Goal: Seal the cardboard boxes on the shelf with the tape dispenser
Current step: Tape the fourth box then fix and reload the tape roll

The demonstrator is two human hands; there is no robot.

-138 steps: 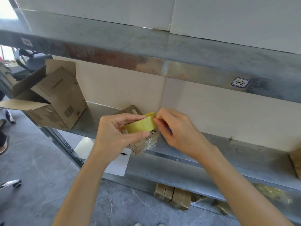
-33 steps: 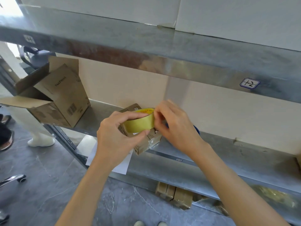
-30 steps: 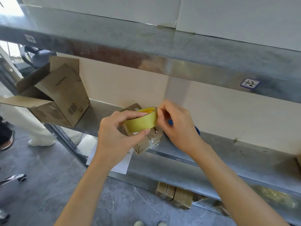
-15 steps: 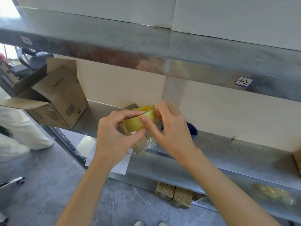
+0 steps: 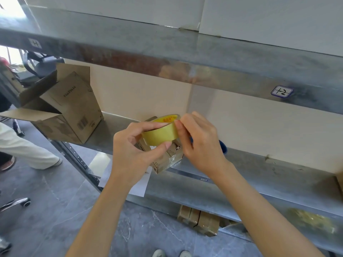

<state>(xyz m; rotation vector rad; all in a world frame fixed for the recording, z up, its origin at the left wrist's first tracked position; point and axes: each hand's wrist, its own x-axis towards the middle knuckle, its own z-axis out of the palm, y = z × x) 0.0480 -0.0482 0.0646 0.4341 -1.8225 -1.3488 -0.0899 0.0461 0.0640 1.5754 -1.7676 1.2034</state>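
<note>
Between your hands sits the tape, left hand gripping it, right hand pinching at its right rim, and the box lies just beyond and below, midway between both.

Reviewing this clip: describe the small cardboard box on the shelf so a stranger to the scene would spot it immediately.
Find the middle level of the grey metal shelf. At its front edge, behind the yellow tape roll in the left hand, sits the small cardboard box. Unlike the large open-flapped box at the shelf's left end, it is compact and half hidden.
</note>
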